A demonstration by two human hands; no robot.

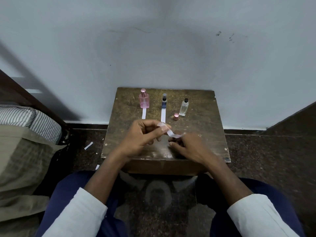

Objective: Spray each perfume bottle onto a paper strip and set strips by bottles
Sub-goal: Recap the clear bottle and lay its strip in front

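- The left hand and the right hand hover together over the near part of a small wooden table, with one white paper strip stretched between them.
- The left hand's fingers are curled, and its thumb and forefinger pinch the strip's upper left end; the paper bends over the fingertips there.
- The right hand's fingers are also curled, and they pinch the strip's lower right end, which is blurred.
- Between the two pinches the strip sags and twists slightly, lifted off the tabletop.
- Three perfume bottles stand upright in a row near the table's far edge: a pink bottle with a pink cap, a dark blue bottle, and a clear bottle with a black top.
- A second strip lies flat just in front of the pink bottle, and a third strip lies flat in front of the dark blue bottle, its near end hidden by the left hand.
- A loose pink cap stands just beside the clear bottle, on its near left.
- Paper scraps lie on the dark floor left of the table.
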